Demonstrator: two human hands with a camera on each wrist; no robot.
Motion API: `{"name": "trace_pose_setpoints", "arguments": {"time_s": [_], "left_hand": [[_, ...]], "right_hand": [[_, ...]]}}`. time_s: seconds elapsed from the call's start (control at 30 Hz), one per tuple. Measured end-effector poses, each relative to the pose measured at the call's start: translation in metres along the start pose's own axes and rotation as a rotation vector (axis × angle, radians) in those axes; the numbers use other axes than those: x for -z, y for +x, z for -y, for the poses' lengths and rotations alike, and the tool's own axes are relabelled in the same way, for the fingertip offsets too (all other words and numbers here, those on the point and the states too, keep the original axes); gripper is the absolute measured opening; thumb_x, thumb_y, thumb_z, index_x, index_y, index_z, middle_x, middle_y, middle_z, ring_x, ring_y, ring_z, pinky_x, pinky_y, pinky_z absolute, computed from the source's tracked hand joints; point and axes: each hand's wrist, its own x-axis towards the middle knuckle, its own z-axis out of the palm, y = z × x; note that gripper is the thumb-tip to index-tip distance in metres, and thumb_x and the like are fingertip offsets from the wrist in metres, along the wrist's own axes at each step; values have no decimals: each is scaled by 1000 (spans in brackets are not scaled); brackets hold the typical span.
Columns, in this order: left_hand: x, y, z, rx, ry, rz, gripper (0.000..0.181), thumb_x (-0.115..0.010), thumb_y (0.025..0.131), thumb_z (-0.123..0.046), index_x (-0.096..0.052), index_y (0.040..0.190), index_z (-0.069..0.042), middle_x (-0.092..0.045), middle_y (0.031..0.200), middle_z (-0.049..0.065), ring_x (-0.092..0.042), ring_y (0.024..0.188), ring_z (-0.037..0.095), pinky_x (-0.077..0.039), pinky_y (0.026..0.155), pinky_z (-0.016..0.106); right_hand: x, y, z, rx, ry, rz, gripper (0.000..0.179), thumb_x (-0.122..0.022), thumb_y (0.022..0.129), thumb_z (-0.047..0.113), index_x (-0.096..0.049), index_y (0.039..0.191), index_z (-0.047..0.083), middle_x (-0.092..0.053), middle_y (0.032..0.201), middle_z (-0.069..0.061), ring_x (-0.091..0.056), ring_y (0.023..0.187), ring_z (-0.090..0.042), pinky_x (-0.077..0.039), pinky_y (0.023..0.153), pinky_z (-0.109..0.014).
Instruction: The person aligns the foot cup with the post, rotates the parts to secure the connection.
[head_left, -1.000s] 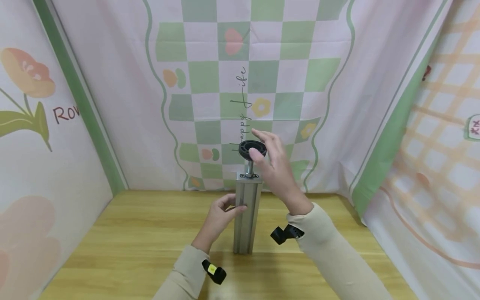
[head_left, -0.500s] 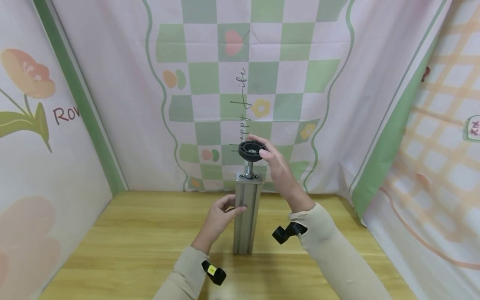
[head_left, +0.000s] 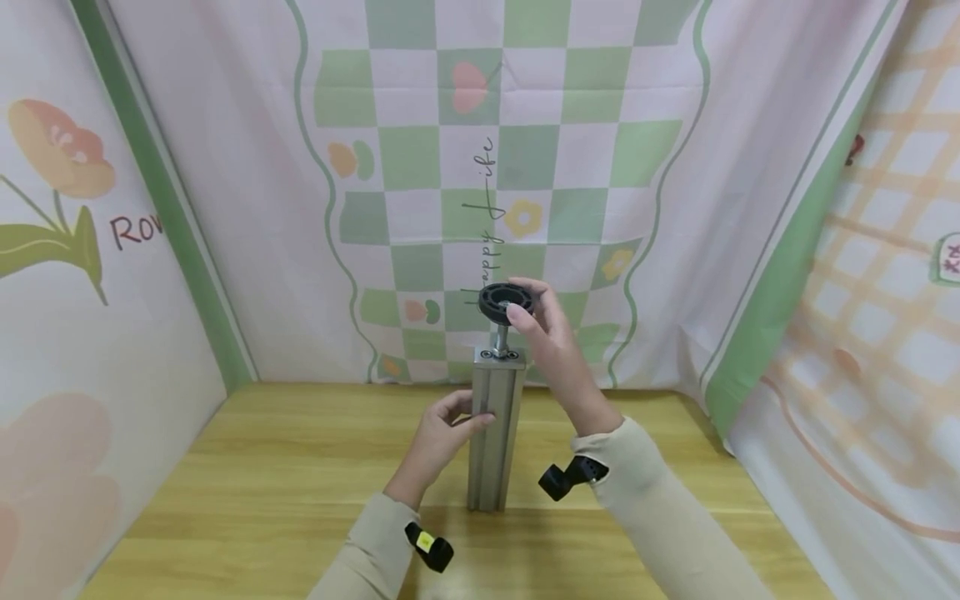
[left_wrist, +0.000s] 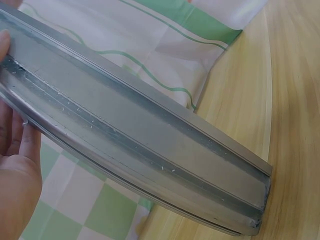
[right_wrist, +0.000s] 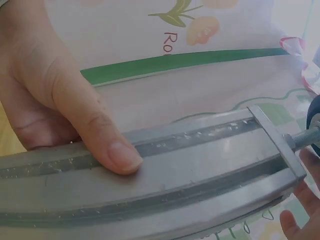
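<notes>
An aluminium profile (head_left: 487, 454) stands upright on the wooden table, slotted along its sides. On its top end sits a plate with bolt heads, and from it rises a metal threaded stud (head_left: 501, 339) carrying a black round levelling foot (head_left: 492, 315), hollow side up. My left hand (head_left: 437, 435) grips the profile's upper half, thumb across the front, fingers behind. Around the right side of the levelling foot's rim my right hand (head_left: 561, 358) holds on, thumb in front and fingers at the back. Small pale flecks dot the slots of the profile (right_wrist: 200, 155) in the right wrist view.
Wood-grain table (head_left: 300, 467) lies under the profile. Behind it hangs a green-and-white checked curtain (head_left: 408, 154), with printed cloth walls at left and right. Small black cameras (head_left: 572, 477) sit on both wrists.
My right hand's thumb and fingers have shifted around the levelling foot's rim, moving off it to the right, then back over it. My left hand and the profile stay in place.
</notes>
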Motion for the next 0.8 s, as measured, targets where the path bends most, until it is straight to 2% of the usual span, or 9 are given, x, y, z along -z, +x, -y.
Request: {"name": "trace_pose_setpoints", "arguments": {"time_s": [0.13,0.2,0.37,0.43,0.6,0.7,0.8], "left_hand": [[0,0,1,0,-6,3,40,-81,87,-34,-69,120,-15,-67,115,5,-61,112,22,-49,102,36],[0,0,1,0,-10,3,40,-81,87,-33,-69,120,-14,-67,115,5,-61,112,22,-49,102,36],[0,0,1,3,-13,6,40,-81,87,-33,-69,120,-15,-67,115,5,-61,112,22,-49,102,35],[0,0,1,6,-14,7,40,-81,87,-34,-69,120,-15,-67,116,5,-61,112,22,-49,102,36],[0,-1,0,3,-18,4,39,-80,87,-32,-69,120,-14,-67,116,5,-60,112,22,-49,102,37],[-1,0,0,-4,-21,1,39,-80,88,-30,-68,121,-13,-67,115,5,-61,112,23,-50,102,37],[0,-1,0,-2,-19,1,39,-80,88,-31,-68,120,-13,-67,115,5,-61,111,22,-50,102,37]], "right_hand": [[-5,-3,-2,1,20,-70,54,-61,95,36,-41,139,11,-58,130,-10,-55,114,-25,-45,92,-41],[-8,-3,-3,14,13,-103,54,-65,94,36,-41,136,11,-59,128,-9,-54,113,-25,-46,89,-37],[-15,-2,-3,48,-41,-183,56,-73,90,34,-40,129,11,-60,117,-7,-54,106,-22,-49,73,-29],[-18,-2,-2,61,-54,-207,56,-75,89,33,-39,127,11,-58,116,-7,-55,103,-23,-49,73,-32],[-24,-1,0,84,-69,-257,56,-78,87,29,-37,121,11,-53,121,-6,-53,108,-24,-43,93,-44],[-26,0,0,90,-67,-270,60,-79,86,28,-36,124,11,-51,126,-6,-51,112,-22,-41,97,-41],[-26,-1,0,88,-30,-242,73,-78,87,30,-31,140,12,-47,136,-4,-53,112,-22,-47,91,-33]]}}
